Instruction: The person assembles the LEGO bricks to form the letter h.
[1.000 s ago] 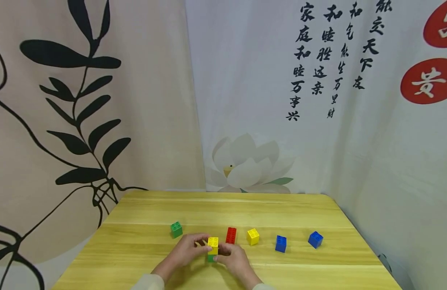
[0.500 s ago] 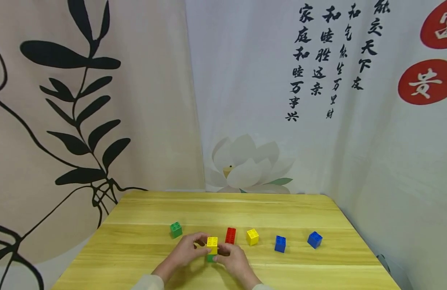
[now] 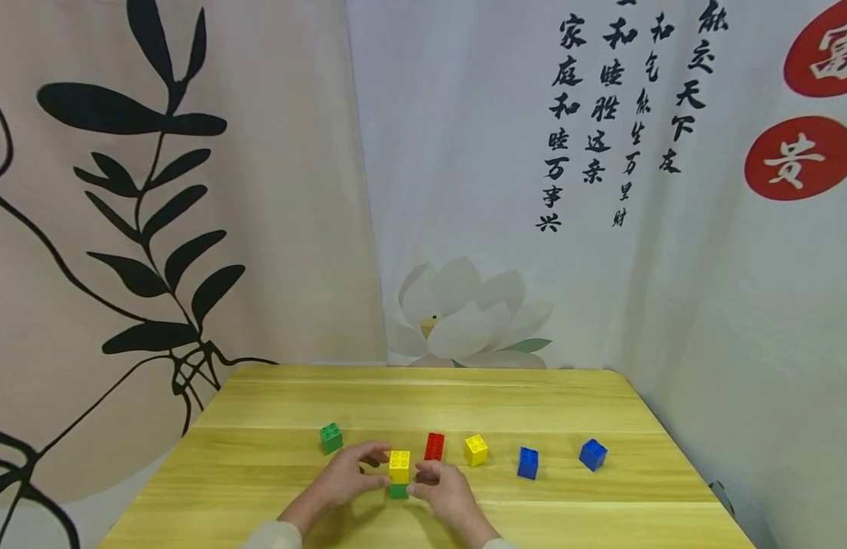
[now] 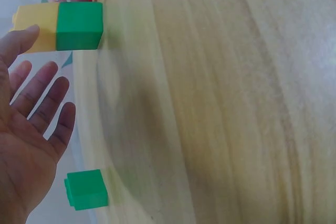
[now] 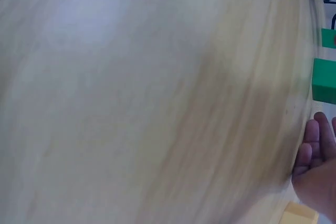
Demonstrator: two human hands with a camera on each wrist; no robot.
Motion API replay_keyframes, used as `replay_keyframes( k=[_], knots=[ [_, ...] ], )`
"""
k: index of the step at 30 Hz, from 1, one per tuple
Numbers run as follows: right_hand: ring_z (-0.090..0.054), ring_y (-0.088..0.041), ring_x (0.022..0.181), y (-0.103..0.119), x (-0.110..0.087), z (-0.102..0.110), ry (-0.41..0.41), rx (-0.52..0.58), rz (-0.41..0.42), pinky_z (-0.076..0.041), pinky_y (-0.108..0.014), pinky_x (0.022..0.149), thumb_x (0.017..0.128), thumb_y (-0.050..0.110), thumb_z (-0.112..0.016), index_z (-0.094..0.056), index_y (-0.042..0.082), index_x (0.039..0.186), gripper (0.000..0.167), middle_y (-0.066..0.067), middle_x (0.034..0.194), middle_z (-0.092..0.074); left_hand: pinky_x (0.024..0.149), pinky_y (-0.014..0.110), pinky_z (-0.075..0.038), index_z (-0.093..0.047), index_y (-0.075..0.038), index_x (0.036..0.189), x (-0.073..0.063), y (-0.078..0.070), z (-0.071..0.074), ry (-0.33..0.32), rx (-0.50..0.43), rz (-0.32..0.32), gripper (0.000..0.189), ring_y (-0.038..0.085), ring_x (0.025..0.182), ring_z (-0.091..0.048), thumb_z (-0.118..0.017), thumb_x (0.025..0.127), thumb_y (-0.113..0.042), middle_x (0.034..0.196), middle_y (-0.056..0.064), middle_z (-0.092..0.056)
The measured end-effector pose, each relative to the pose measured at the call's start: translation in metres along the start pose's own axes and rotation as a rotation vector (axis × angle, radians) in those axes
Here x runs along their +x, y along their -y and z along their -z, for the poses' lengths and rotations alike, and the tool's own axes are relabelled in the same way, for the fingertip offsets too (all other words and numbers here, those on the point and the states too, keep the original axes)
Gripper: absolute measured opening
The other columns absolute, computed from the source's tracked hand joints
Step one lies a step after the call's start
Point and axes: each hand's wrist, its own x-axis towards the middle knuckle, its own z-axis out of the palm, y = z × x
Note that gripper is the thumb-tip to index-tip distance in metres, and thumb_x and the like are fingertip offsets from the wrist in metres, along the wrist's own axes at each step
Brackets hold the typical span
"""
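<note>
A yellow toy brick (image 3: 399, 465) stands on a green brick (image 3: 399, 492), forming a small upright stack near the table's front. My left hand (image 3: 346, 476) is just left of the stack, fingers spread. In the left wrist view the left hand (image 4: 29, 135) has straight fingers, and its thumb overlaps the yellow brick (image 4: 44, 17). On the other side, my right hand (image 3: 445, 492) has its fingers close beside the stack. The right wrist view shows the right hand (image 5: 317, 166) with a gap to the stack's green brick (image 5: 324, 81).
Another green brick (image 3: 331, 438) lies left on the wooden table (image 3: 505, 396). A red brick (image 3: 434, 447) sits behind the right hand. Further right are a yellow brick (image 3: 476, 451) and two blue bricks, the nearer (image 3: 528, 463) and the farther (image 3: 592, 455). A printed curtain (image 3: 299, 191) hangs behind.
My left hand's thumb has left the yellow brick and the hand has drawn slightly left. The right fingers have eased off the stack. The stack stays put; the head view has shifted slightly.
</note>
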Motion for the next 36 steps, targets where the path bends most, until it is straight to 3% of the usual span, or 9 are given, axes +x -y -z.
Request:
replay_keyframes(
  k=[11,18,25,36],
  knots=[
    [-0.063,-0.029,0.101,0.005,-0.003,0.012,-0.011,0.028,-0.032,-0.053,-0.047,0.086,0.090,0.012,-0.072,-0.062,-0.004,0.126,0.041,-0.014,0.113,-0.067,0.089,0.053,-0.047,-0.057,-0.001,0.134,0.005,-0.013,0.012,-0.055,0.020,-0.004,0.047,0.034,0.110,-0.057,-0.070,0.092,-0.018,0.121,0.016,-0.064],
    [-0.063,-0.023,0.095,0.010,-0.003,0.018,-0.058,0.008,0.017,-0.054,-0.041,0.082,0.091,0.012,-0.072,-0.064,-0.006,0.122,0.036,-0.012,0.107,-0.069,0.090,0.049,-0.048,-0.058,-0.006,0.134,0.013,-0.022,0.018,-0.101,0.033,-0.016,0.044,0.029,0.109,-0.058,-0.065,0.097,-0.028,0.122,0.012,-0.064],
    [-0.062,-0.020,0.092,0.019,-0.003,0.027,-0.122,-0.027,0.024,-0.054,-0.037,0.077,0.092,0.017,-0.072,-0.067,-0.002,0.120,0.034,-0.005,0.103,-0.069,0.094,0.049,-0.048,-0.059,-0.010,0.135,0.021,-0.039,0.017,-0.165,0.026,-0.025,0.046,0.027,0.112,-0.057,-0.065,0.097,-0.036,0.124,0.010,-0.064],
    [-0.062,-0.018,0.094,0.023,0.000,0.056,-0.239,-0.025,0.014,-0.053,-0.032,0.075,0.094,0.026,-0.071,-0.067,0.004,0.123,0.037,-0.005,0.108,-0.068,0.097,0.049,-0.046,-0.058,-0.012,0.136,0.044,-0.071,0.004,-0.183,0.002,-0.056,0.050,0.027,0.117,-0.056,-0.065,0.096,-0.041,0.126,0.008,-0.064]
  ],
)
